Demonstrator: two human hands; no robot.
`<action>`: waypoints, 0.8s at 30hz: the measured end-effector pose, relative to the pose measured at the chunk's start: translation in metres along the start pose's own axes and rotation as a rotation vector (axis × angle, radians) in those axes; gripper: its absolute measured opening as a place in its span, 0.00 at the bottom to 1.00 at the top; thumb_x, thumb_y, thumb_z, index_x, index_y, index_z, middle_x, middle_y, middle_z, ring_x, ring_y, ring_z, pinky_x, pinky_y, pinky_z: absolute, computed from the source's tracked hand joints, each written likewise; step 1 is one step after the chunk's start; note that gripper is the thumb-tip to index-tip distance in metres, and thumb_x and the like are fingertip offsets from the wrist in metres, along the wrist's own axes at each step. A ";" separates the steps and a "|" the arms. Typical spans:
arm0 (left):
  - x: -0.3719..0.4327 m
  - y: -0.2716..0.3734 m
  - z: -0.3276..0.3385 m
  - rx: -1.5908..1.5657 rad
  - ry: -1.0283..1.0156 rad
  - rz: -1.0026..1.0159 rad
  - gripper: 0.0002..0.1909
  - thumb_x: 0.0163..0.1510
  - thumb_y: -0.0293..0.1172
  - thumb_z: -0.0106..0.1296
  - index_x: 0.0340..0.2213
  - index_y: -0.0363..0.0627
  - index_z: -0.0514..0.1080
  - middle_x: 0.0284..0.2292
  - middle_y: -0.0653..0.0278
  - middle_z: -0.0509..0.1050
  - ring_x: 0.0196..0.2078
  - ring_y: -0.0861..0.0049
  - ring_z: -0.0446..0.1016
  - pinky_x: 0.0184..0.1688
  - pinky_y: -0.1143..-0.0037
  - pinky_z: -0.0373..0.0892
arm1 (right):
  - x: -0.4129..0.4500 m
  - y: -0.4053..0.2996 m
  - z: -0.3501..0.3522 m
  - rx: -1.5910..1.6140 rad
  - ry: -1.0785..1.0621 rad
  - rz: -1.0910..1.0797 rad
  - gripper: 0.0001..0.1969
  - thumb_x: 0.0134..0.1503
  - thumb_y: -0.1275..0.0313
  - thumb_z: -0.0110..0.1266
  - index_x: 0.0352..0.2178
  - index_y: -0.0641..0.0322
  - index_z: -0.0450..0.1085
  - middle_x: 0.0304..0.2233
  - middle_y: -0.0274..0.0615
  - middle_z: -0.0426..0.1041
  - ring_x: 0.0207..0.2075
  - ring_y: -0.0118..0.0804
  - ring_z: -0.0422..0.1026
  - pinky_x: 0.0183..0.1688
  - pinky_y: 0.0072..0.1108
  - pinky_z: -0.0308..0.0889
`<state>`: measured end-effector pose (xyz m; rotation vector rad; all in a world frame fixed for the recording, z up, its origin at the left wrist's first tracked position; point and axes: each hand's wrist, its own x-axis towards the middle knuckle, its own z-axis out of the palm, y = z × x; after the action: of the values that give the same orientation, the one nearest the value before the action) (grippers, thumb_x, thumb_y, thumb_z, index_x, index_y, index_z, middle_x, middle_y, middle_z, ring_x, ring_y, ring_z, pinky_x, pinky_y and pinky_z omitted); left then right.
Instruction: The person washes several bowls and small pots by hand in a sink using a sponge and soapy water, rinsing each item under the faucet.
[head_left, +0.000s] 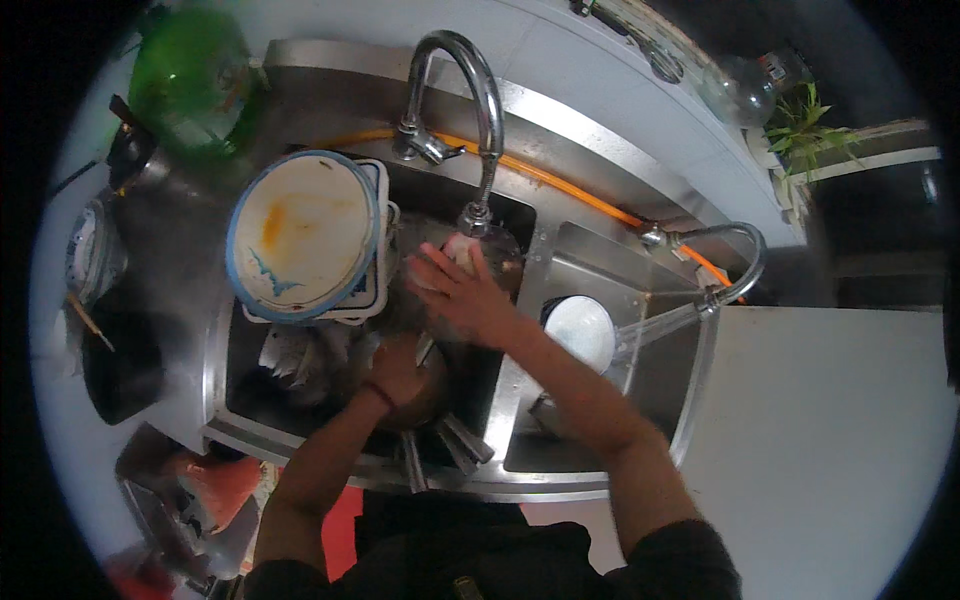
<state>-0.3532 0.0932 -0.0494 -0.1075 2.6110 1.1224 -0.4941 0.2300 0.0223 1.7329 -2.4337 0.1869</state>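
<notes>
Under the curved chrome faucet (475, 90), my right hand (465, 300) is spread, with a pale object (460, 249) by its fingertips; whether it grips this is unclear. My left hand (397, 367) reaches into a round metal pan (420, 409) in the left basin; a thin light item shows beside its fingers, and its grip is hidden. Metal handles (412, 461) stick out towards the sink's front edge. Left of my hands, a blue-rimmed round plate (304, 236) with orange stains lies on stacked rectangular dishes (379, 262).
A white bowl (581, 330) sits in the right basin, near water flowing from a second faucet (750, 255). An orange hose (555, 180) runs behind the sink. A green plastic bottle (191, 82) stands at the back left, and a dark pot (124, 367) at the left.
</notes>
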 end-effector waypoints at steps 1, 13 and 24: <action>-0.001 0.005 -0.013 0.015 0.003 -0.007 0.23 0.41 0.31 0.49 0.42 0.36 0.63 0.40 0.44 0.67 0.41 0.53 0.67 0.45 0.61 0.62 | 0.013 0.013 0.004 0.007 0.015 -0.001 0.24 0.43 0.69 0.54 0.45 0.47 0.63 0.55 0.41 0.54 0.59 0.41 0.49 0.58 0.33 0.48; -0.029 -0.003 0.004 -0.254 0.223 0.082 0.21 0.40 0.30 0.53 0.38 0.39 0.62 0.33 0.50 0.69 0.36 0.58 0.70 0.36 0.67 0.66 | -0.038 0.068 0.080 0.423 -0.002 1.128 0.15 0.45 0.62 0.55 0.27 0.67 0.70 0.26 0.46 0.74 0.24 0.37 0.73 0.26 0.25 0.67; 0.045 -0.038 0.075 -0.175 0.345 0.330 0.23 0.41 0.26 0.55 0.42 0.44 0.61 0.29 0.64 0.70 0.24 0.69 0.70 0.29 0.71 0.68 | -0.067 -0.040 0.024 1.150 0.420 1.164 0.13 0.50 0.70 0.54 0.37 0.66 0.66 0.34 0.41 0.71 0.31 0.30 0.71 0.33 0.20 0.67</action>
<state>-0.3712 0.1227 -0.1379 0.1073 2.8996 1.5690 -0.4361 0.2750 -0.0136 -0.0281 -2.7041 2.0511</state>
